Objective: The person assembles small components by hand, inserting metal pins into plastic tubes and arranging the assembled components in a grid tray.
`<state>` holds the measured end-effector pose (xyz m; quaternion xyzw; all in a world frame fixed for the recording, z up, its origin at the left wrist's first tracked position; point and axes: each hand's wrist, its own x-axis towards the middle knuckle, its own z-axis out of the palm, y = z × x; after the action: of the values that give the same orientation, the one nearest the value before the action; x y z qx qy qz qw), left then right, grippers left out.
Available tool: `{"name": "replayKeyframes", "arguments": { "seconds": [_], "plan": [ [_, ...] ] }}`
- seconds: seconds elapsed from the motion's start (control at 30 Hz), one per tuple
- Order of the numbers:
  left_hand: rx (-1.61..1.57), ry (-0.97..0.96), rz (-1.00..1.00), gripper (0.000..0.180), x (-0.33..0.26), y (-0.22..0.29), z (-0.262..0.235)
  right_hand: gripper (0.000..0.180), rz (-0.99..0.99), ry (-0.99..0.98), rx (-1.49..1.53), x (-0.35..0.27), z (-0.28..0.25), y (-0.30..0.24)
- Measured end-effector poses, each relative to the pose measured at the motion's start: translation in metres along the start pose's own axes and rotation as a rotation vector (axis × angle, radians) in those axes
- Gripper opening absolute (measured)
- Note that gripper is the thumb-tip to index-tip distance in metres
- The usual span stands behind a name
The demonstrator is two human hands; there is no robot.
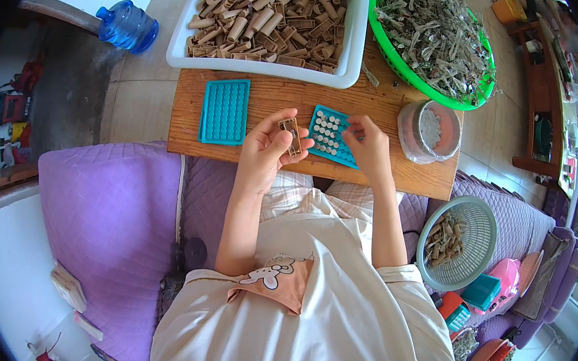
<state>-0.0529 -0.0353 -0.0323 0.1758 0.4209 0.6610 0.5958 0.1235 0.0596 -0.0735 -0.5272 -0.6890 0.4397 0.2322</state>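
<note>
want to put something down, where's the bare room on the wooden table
The wooden table has a bare patch between the left teal tray and right teal tray, bounded by the white tub and left hand. A smaller one lies by the front edge, between the right hand and round container. The back is crowded by the white tub and green basket.

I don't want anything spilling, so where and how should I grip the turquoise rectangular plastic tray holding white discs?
Probably grip the tray by both side rims, from the near side: it lies flat and shallow, and its discs could spill.
</note>
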Motion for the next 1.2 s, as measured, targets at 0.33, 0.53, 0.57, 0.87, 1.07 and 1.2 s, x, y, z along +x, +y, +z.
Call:
{"name": "replayKeyframes", "arguments": {
  "seconds": [0.33,0.53,0.57,0.87,1.07,1.2],
  "plan": [
    [0.053,-0.115,-0.112,0.046,-0.005,-0.002,0.005,0.020,-0.242,0.028,-0.387,-0.018,0.023,0.013],
    [0.045,-0.135,-0.149,0.048,-0.011,0.001,0.008,0.021,-0.335,0.225,0.106,-0.030,0.012,-0.032],
    [0.031,-0.147,-0.160,0.049,-0.011,0.001,0.010,0.021,-0.335,0.227,0.103,-0.036,0.009,-0.047],
    [0.055,-0.180,-0.153,0.036,-0.009,-0.005,0.018,0.022,-0.805,0.257,-0.088,-0.033,0.009,-0.066],
    [0.136,-0.131,-0.172,0.026,-0.008,-0.006,0.014,0.020,-0.396,0.223,0.140,-0.041,0.003,-0.044],
    [0.196,-0.083,-0.143,0.024,-0.009,-0.005,0.012,0.025,-0.208,0.177,-0.031,-0.032,0.016,0.001]
  ]
}}
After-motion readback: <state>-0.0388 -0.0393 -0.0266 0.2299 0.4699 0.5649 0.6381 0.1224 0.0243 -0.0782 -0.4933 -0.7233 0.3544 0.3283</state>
